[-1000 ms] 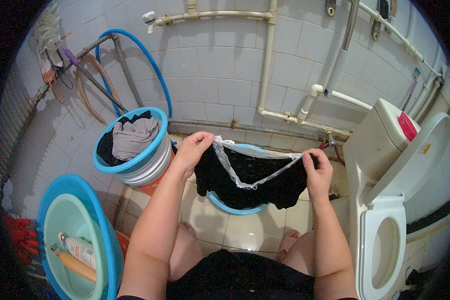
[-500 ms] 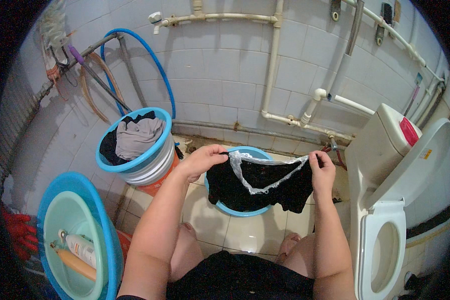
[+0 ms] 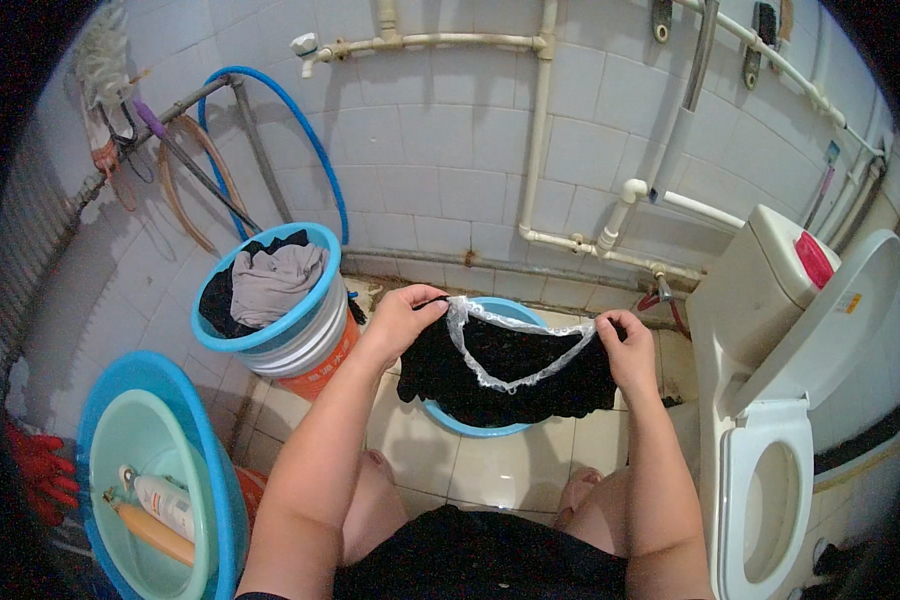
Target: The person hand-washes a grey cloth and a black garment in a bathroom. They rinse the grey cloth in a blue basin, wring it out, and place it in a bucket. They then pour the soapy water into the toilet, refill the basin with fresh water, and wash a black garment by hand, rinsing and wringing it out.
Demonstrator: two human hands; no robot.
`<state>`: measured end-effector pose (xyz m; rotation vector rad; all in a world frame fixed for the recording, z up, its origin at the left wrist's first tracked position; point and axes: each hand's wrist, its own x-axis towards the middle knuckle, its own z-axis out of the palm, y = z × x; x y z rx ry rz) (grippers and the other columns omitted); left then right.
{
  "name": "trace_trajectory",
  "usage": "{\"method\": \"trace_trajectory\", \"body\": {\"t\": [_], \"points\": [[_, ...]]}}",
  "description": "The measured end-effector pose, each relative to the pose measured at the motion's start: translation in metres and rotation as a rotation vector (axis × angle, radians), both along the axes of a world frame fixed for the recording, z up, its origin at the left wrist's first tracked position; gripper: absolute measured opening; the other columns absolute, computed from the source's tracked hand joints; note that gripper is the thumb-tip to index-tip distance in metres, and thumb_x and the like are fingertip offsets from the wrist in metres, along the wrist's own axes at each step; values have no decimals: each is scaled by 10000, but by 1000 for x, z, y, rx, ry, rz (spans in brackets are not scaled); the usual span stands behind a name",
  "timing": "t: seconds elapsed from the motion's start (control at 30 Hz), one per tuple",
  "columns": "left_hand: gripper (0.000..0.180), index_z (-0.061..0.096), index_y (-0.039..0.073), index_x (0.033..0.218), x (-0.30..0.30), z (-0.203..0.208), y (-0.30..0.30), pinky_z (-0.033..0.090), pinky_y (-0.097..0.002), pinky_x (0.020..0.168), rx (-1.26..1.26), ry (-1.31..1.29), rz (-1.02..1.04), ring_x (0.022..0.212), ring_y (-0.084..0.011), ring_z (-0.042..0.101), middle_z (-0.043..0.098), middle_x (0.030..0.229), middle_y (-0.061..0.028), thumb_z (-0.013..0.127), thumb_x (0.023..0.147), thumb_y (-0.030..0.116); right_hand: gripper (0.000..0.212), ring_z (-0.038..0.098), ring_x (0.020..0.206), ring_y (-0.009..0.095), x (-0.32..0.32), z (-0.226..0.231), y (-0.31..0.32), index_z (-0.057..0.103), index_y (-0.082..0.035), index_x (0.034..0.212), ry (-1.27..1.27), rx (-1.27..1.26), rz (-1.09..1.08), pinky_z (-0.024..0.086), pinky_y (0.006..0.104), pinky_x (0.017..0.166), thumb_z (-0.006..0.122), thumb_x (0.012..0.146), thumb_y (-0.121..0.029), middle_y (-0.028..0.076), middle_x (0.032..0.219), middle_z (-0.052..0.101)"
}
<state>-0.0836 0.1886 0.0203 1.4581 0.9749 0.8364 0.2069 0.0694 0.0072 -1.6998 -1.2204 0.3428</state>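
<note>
A black garment with white lace trim (image 3: 560, 385) hangs spread between my hands, its lace forming a V-shaped opening. My left hand (image 3: 408, 318) pinches its upper left corner between thumb and fingers. At the upper right corner, my right hand (image 3: 627, 350) grips the edge where the white trim ends. Behind and below the cloth, a light blue basin (image 3: 490, 430) stands on the tiled floor, mostly hidden by it. The garment's lower edge droops loosely in front of the basin.
At left, a light blue basin (image 3: 332, 285) with grey and black clothes sits on a bucket (image 3: 315, 365). Nearer are a blue tub (image 3: 150, 365) and a green basin (image 3: 120, 410) with bottles. A toilet (image 3: 770, 420) stands at right. Pipes (image 3: 538, 150) run along the wall.
Both hands have shifted slightly left with the garment. The right hand has moved a little closer to the left, and the cloth hangs a bit slacker with its lower edge higher on the right.
</note>
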Motion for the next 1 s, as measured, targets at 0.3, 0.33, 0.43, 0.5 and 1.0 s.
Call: {"method": "trace_trajectory", "body": {"t": [0.3,0.33,0.43,0.5,1.0], "points": [[91,581,52,866,-6,5,0,423,-222,670,-249,-128,-46,745,-74,531,585,772,11,562,833,135,253,596,761,239,0,3,-2,595,-22,911,-35,-115,-15,452,341,698,577,842,-265,116,808,624],[91,579,53,874,-3,9,-2,426,-226,677,-314,-174,-74,754,-75,531,583,776,9,567,834,134,252,592,751,220,6,-7,1,594,-17,910,23,-92,10,453,333,689,575,845,-259,106,800,624],[108,575,51,896,-2,0,-4,433,-240,703,-85,-27,-113,784,-83,530,586,815,-1,588,838,141,230,568,720,156,10,-17,5,594,-9,915,380,-75,93,446,290,666,575,848,-228,62,786,616],[120,575,46,897,-3,-7,-3,434,-247,716,-28,19,-117,790,-89,528,585,835,-5,598,840,149,202,552,706,124,5,-9,4,596,-9,931,630,-91,150,439,261,659,573,842,-189,36,789,610],[327,524,-14,931,-15,-24,12,442,-348,738,383,643,52,777,-238,555,581,816,-153,515,877,308,236,576,833,372,-8,-11,-2,579,-26,959,-244,-160,88,447,410,759,593,783,-182,183,874,606]]}}
